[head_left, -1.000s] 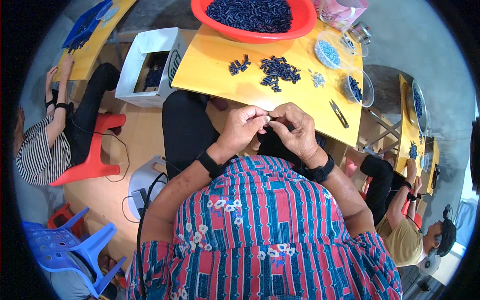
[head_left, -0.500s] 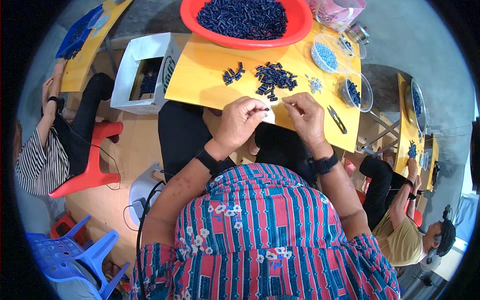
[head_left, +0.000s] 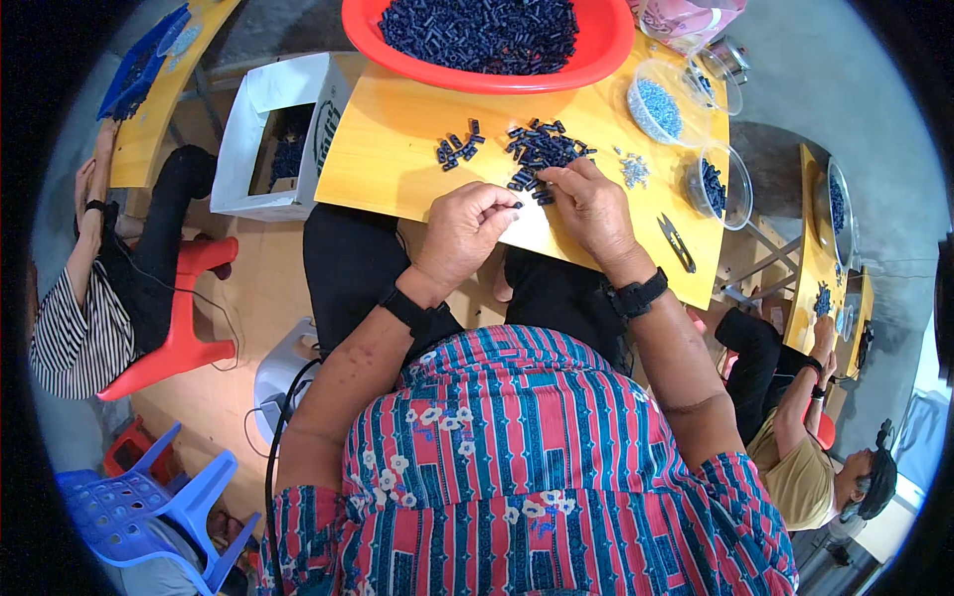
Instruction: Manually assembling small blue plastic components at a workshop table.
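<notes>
the red basin (head_left: 477, 83), smooth and glossy with a broad rolled rim, sits at the far edge of a yellow table (head_left: 383, 164) and is heaped with short, dark navy, rod-like pieces that look like plastic. nearer the wearer than the basin, the left hand (head_left: 459, 233) has its thumb and forefinger pinched together on a small dark piece (head_left: 518, 206), of which only a tip shows. to the right of that hand, also on the wearer's side of the basin, the right hand (head_left: 599, 214) reaches to the main pile (head_left: 539, 149) with its fingertips close together; i cannot tell whether they grip a piece. this pile is a loose jumble of shiny, blocky bits directly below the basin, with a smaller cluster (head_left: 458, 149) to its left.

below the basin's right end lies a scatter of tiny pale, silvery bits (head_left: 634, 170). farther right of the basin stand a clear, thin-walled bowl of light blue grains (head_left: 660, 107) and a clear round tub of dark pieces (head_left: 712, 189). dark-handled snips (head_left: 678, 243) lie below the basin to the right, near the table's edge. left of the basin, an open white cardboard carton (head_left: 260, 204) carries dark green printing on one side, slanted and partly cut off. beyond the basin's right rim, a glossy pink bag (head_left: 691, 20) shows a pale printed pattern.
</notes>
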Available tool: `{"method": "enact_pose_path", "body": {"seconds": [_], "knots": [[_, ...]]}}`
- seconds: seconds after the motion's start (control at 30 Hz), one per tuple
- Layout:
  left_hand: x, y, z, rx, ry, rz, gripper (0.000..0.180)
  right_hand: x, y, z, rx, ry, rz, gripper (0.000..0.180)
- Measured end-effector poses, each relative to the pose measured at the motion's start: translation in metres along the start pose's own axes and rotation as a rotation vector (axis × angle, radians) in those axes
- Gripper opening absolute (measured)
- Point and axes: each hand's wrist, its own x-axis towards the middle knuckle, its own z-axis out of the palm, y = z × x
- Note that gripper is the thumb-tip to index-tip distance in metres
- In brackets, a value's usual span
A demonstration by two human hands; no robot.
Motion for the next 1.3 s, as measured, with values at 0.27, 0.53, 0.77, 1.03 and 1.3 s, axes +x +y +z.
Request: {"method": "enact_pose_path", "body": {"seconds": [0.27, 0.53, 0.77, 1.03, 1.3], "knots": [[0.0, -0.001, -0.002, 0.049, -0.053, 0.03, 0.011, -0.005, 0.003, -0.002, -0.123, -0.044, -0.048, 0.012], [0.002, 0.0, 0.0, 0.151, -0.07, 0.051, 0.009, -0.015, 0.007, 0.003, -0.291, -0.07, 0.099, 0.011], [0.002, 0.001, 0.003, 0.214, -0.082, 0.136, 0.011, -0.024, 0.01, 0.005, -0.176, -0.005, 0.116, 0.012], [-0.002, 0.007, 0.006, 0.006, -0.095, -0.072, 0.012, -0.037, -0.011, -0.003, 0.096, -0.035, 0.123, 0.017], [-0.018, 0.006, 0.017, -0.291, -0.024, -0.168, 0.014, -0.038, -0.028, 0.001, 0.089, -0.036, -0.143, 0.019]]}}
